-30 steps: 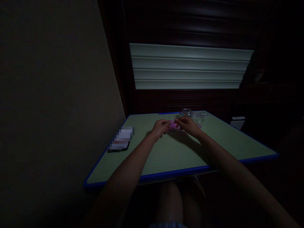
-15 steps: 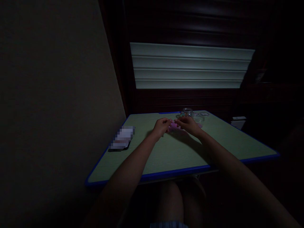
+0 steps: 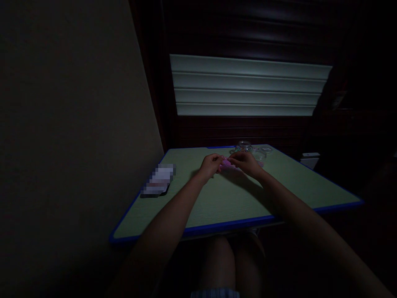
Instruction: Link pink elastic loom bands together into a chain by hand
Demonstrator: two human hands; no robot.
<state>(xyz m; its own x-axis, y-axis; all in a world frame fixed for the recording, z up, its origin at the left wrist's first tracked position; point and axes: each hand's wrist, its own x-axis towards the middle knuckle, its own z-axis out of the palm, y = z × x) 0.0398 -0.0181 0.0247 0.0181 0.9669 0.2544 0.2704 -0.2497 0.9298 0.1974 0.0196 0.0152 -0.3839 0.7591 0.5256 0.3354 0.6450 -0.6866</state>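
Observation:
A small pink object [image 3: 228, 163], possibly a container of pink bits, lies on the table between my two hands; the dim light hides its exact kind. My left hand [image 3: 211, 164] is closed at its left side, thumb and fingers pinched against it. From the right, my right hand [image 3: 245, 162] reaches over the pink object with its fingertips pinched together, close to the left fingertips. Whatever those right fingers hold is too small to make out. Just behind my right hand stands a clear jar [image 3: 244, 145] with colourful small pieces inside. A clear round container [image 3: 259, 156] is partly hidden by that hand.
The pale green table [image 3: 198, 203] has a blue rim. At its left edge lies a blurred-out flat item [image 3: 159, 180], perhaps a phone. A clear lid [image 3: 266, 150] rests at the far right. A wall rises on the left, and a white box [image 3: 310, 159] stands beyond the right edge.
My right fingertips have shifted slightly left, nearer to the left ones over the pink object. My left hand stays almost in place. The camera view has moved a little.

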